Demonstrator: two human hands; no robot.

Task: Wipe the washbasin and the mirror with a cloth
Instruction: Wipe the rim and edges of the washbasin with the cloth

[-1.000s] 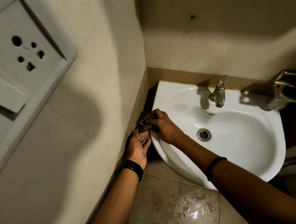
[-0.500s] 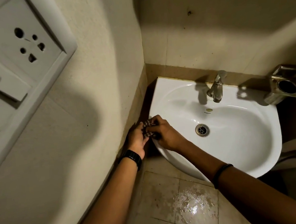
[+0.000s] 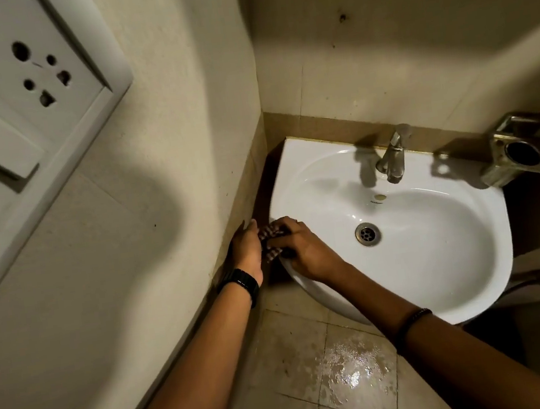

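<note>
A white washbasin (image 3: pixel 441 267) hangs in the corner of the room, with a metal tap (image 3: pixel 393 160) at its back and a drain (image 3: pixel 367 233) in the bowl. A small dark checked cloth (image 3: pixel 271 235) lies bunched on the basin's left rim. My right hand (image 3: pixel 302 251) grips the cloth from the basin side, fingers curled over it. My left hand (image 3: pixel 247 250), with a black watch on the wrist, holds the cloth's other side in the gap between basin and left wall. No mirror is in view.
A switch and socket plate (image 3: pixel 16 110) sits on the left wall, close to the camera. A metal holder (image 3: pixel 519 151) is fixed to the wall right of the tap. The tiled floor (image 3: pixel 348 369) below the basin is wet. My bare toes show at the bottom edge.
Both hands with the cloth have slid nearer along the basin's left rim. My left hand, open under the cloth before, has closed onto it.
</note>
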